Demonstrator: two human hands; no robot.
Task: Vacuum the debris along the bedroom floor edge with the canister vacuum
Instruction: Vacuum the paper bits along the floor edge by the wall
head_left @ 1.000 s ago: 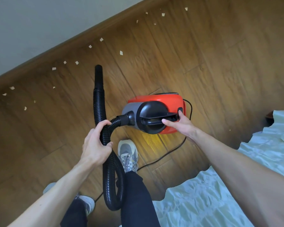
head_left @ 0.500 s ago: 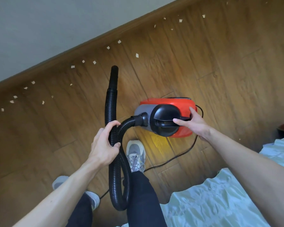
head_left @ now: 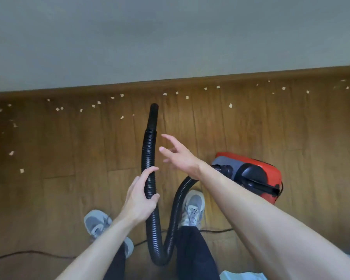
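Since a moment ago the right hand (head_left: 182, 158) has left the canister vacuum (head_left: 251, 176) at 4 o'clock and hangs spread-fingered, empty. Left hand (head_left: 139, 197) clasps the hose (head_left: 149, 154), nozzle (head_left: 153, 114) toward 12 o'clock, seemingly short of the debris (head_left: 121, 117) by the baseboard (head_left: 69, 90).

Ribbed black plastic on the hose (head_left: 149, 154), ending in a smooth matt nozzle (head_left: 153, 115). Glossy red plastic with grey and black parts on the vacuum (head_left: 257, 174). Wood-grain planks with a soft sheen on the floor (head_left: 69, 158), strewn with pale paper-like scraps (head_left: 98, 102).
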